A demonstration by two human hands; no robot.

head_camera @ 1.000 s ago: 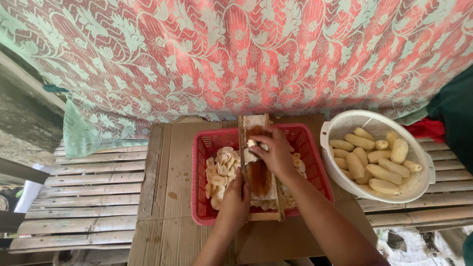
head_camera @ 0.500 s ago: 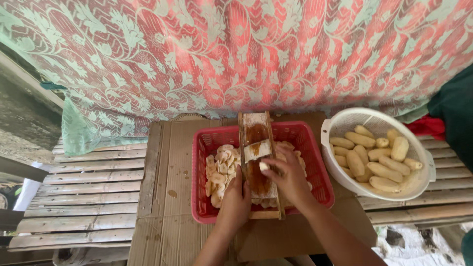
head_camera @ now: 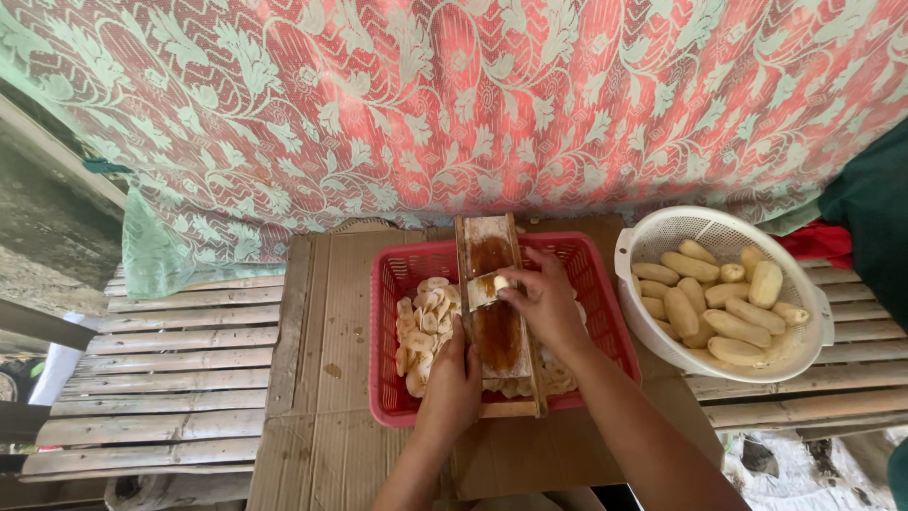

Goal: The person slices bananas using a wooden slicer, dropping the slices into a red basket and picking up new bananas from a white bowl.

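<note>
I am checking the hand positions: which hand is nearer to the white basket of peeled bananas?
The right hand. It presses a banana piece on the wooden slicer, on the side toward the white basket. The left hand grips the slicer's near left edge, farther from the basket.

Long wooden slicer board: raw timber, matt, centre stained dark brown and wet-looking. Red perforated plastic basket under it, slightly glossy. White plastic mesh colander at 3 o'clock, matt, holding smooth pale peeled bananas. Brown corrugated cardboard sheet beneath, dull, scuffed. Weathered grey bamboo slat platform at 9 o'clock, rough. Red-and-green lace cloth at 12 o'clock, openwork.
</note>
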